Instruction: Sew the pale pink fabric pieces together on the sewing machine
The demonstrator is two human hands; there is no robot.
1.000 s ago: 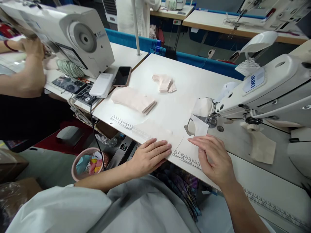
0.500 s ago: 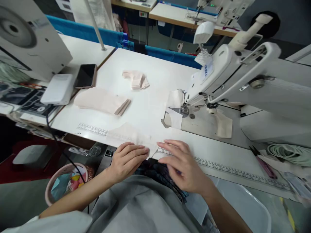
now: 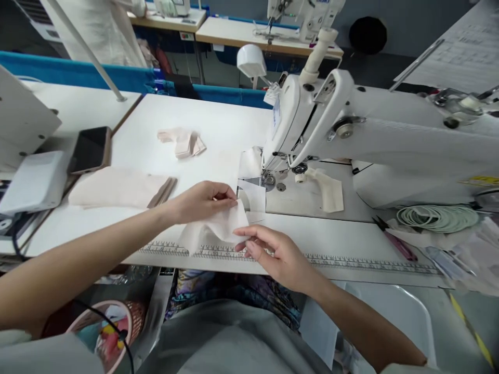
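A pale fabric piece hangs between my two hands, just above the table's front edge. My left hand pinches its upper edge, fingers closed. Lower and to the right, my right hand has thumb and fingers closed on the fabric's right corner. Beyond them stands the white sewing machine. Beside its presser foot lie a white paper-like piece and a cream fabric piece. Whether these touch the fabric in my hands is hard to tell.
Left are a folded fabric stack, smaller fabric pieces, a phone and a white box. A printed ruler runs along the front edge. Right lie scissors and coiled green cord. A pink basket stands below.
Both hands have lifted the fabric from the table's front edge and brought it nearer the sewing machine. My left hand has moved up and forward. The camera view has turned to the right.
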